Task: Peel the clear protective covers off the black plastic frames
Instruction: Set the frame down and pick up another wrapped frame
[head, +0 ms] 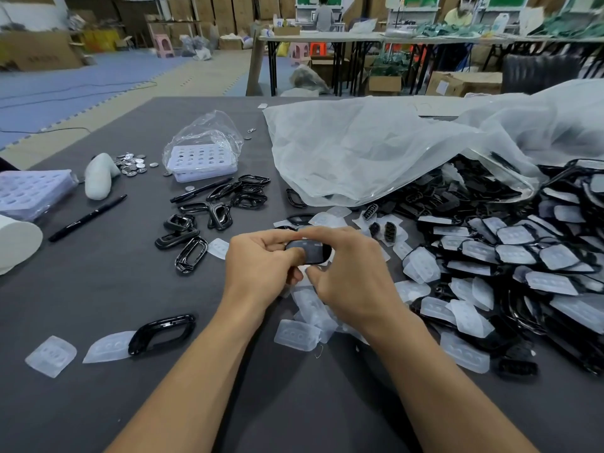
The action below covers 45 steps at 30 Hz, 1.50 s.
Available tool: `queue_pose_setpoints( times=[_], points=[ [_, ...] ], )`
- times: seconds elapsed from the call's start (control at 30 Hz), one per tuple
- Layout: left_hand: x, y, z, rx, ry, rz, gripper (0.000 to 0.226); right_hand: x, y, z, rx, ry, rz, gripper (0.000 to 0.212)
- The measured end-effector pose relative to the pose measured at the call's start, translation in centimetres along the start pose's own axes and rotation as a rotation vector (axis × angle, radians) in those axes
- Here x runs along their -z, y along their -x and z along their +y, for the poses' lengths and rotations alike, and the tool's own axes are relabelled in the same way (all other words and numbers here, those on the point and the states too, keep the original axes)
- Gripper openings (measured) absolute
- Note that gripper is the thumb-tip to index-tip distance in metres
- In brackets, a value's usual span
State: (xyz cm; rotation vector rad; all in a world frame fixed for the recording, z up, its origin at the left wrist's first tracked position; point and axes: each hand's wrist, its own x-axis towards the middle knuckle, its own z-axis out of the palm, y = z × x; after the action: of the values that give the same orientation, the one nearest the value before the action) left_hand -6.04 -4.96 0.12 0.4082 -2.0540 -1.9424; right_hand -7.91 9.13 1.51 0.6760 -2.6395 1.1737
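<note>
Both my hands hold one black plastic frame (310, 251) above the grey table (98, 289), its clear cover still on it. My left hand (258, 266) grips its left end with thumb on top. My right hand (346, 269) pinches its right end from above. Several peeled clear covers (299, 333) lie right under my hands. Bare black frames (215, 204) lie in a loose group to the upper left, and one more bare frame (161, 333) rests on a cover near the front left. A large heap of covered frames (523, 266) fills the right side.
A big crumpled plastic bag (392, 148) lies behind the heap. Left of centre are a bagged white tray (202, 161), small metal discs (132, 165), two black pens (88, 217), another white tray (29, 194) and a white cup (16, 243). People work at far tables.
</note>
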Motion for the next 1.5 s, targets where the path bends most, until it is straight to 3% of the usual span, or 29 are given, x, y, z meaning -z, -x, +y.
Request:
queue_pose_setpoints(
  times=[0.1,0.27,0.4,0.53,0.63,0.8,0.93,1.03,1.17,1.3,1.4,1.5],
  points=[
    [-0.3,0.5,0.2,-0.050,-0.067,-0.016,0.022,0.9,-0.3,0.2,-0.073,0.028,0.034,0.052],
    [0.1,0.9,0.4,-0.112,-0.212,0.102,0.023,5.7,-1.6,2.9,-0.314,0.170,0.143,0.045],
    [0.5,0.9,0.3,-0.154,-0.303,0.170,0.032,10.5,-2.0,6.1,-0.486,0.343,0.188,0.052],
    [0.4,0.8,0.7,-0.198,-0.304,0.112,0.057,12.7,-2.4,7.5,-0.619,0.398,0.183,0.064],
    [0.5,0.4,0.4,-0.186,-0.388,0.135,0.059,11.7,-3.2,6.9,-0.516,0.382,0.229,0.063],
    [1.8,0.1,0.4,-0.183,-0.487,0.242,0.069,6.2,-5.1,4.4,-0.397,0.375,-0.013,0.046],
    [3.3,-0.6,0.4,-0.113,-0.491,0.261,0.079,3.3,-5.7,4.8,-0.376,0.466,-0.080,0.030],
    [3.3,-1.2,0.0,-0.120,-0.606,0.176,0.075,2.7,-4.9,5.5,-0.409,0.377,0.061,0.039],
    [2.4,-1.9,-1.1,-0.202,-0.710,-0.090,0.060,2.9,-3.6,6.0,-0.371,0.339,0.259,0.026],
    [2.3,-2.3,-1.7,-0.230,-0.824,-0.115,0.045,3.5,-2.6,5.0,-0.314,0.261,0.400,0.012],
    [2.0,-1.9,-1.1,-0.254,-0.729,-0.049,0.048,2.8,-2.2,3.8,-0.248,0.045,0.396,0.003],
    [3.5,-1.8,-0.5,-0.308,-0.812,0.249,0.060,1.2,-1.9,2.6,-0.193,-0.072,0.324,0.005]
  ],
)
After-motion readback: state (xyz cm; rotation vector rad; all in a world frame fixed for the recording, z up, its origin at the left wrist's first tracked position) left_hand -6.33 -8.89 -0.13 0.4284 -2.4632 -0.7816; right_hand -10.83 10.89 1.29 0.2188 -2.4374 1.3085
